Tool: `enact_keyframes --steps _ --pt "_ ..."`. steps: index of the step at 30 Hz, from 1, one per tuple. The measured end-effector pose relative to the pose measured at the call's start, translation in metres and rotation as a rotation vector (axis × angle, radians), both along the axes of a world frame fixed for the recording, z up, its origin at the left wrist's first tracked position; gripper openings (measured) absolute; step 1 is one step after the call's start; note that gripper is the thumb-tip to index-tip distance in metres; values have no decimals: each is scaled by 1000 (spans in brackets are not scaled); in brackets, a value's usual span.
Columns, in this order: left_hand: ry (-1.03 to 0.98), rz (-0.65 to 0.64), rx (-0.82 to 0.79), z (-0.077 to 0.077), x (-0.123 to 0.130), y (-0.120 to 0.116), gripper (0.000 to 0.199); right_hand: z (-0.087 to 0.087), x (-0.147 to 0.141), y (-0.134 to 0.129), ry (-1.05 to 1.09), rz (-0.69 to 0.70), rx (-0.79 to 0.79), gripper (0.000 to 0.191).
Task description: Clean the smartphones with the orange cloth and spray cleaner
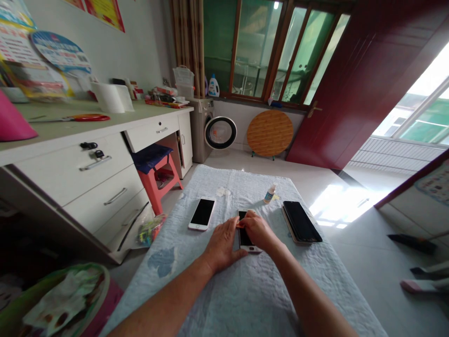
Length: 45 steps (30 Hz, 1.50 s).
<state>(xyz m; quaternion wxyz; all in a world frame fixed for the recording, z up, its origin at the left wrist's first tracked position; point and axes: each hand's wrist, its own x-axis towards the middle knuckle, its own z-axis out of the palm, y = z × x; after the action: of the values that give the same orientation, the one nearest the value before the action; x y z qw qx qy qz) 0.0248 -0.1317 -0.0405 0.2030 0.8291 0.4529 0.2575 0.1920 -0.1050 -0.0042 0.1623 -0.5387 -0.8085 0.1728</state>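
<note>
A smartphone point(246, 239) with a dark screen and pale edges lies in the middle of the cloth-covered table, partly under both hands. My left hand point(221, 245) rests along its left side, fingers together near the upper edge and thumb by the lower corner, gripping it from the side. Over the screen, my right hand point(258, 230) is closed, its fingertips pinched on a small orange piece point(240, 225) whose kind I cannot make out. Left of the hands is a white smartphone point(202, 212). A large black device point(302, 222) lies to the right, and a small spray bottle point(270, 194) stands behind.
A pale blue quilted cloth point(224, 185) covers the table. On the left are a drawer desk point(75, 164), a red stool point(159, 178) and a waste bin point(108, 295). A washing machine point(201, 131) has its door open at the back.
</note>
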Motion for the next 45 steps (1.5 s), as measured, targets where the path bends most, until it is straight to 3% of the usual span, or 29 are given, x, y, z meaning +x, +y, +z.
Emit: enact_keyframes --steps 11,16,21,27,31,34,40,45 --pt "129 -49 -28 10 -3 0 65 4 13 -17 102 213 -176 35" --pt "116 -43 -9 4 -3 3 67 14 25 -18 135 216 -335 31" --pt "124 -44 -18 4 -2 3 68 18 35 -16 71 175 -377 19" --pt "152 -44 -17 9 -2 2 56 18 45 -14 -34 17 -277 20" --pt "158 -45 -1 11 0 -2 69 19 40 -16 -9 -1 -250 23" --pt "154 -4 26 9 5 -4 80 18 31 -18 -32 43 -197 25" --pt "121 47 72 4 9 -2 69 7 14 -18 -21 150 -115 22" --pt "114 45 49 6 8 -1 73 -7 18 -7 27 -44 -9 24"
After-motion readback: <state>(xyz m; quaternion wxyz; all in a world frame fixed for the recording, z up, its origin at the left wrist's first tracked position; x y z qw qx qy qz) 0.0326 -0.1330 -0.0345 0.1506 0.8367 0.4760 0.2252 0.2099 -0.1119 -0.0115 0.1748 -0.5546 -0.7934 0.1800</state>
